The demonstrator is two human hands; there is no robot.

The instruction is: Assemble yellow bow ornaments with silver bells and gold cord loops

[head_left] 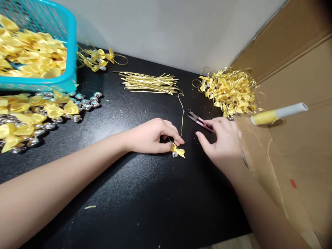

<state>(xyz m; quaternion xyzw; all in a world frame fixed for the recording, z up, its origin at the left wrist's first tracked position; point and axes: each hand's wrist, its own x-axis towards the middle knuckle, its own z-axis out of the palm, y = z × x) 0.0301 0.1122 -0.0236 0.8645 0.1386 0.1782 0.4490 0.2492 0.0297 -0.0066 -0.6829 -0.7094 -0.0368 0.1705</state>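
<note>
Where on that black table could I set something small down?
Mostly the speckled black tabletop between left forearm and right forearm, dotted with pale scraps. Another gap: between the left hand and gold metallic strips. Crowded: left, around the turquoise plastic basket; right, at the yellow satin bow heap.

2 bare forearms show. The left forearm (72, 176), at the lower left of the frame, is slim and smooth, tapering to a narrow wrist. The right forearm (259, 204), at the lower right, is bare up to the frame's edge. The left hand (153, 136) and right hand (224, 141), near the centre, are bare, with slender fingers and short nails.
</note>
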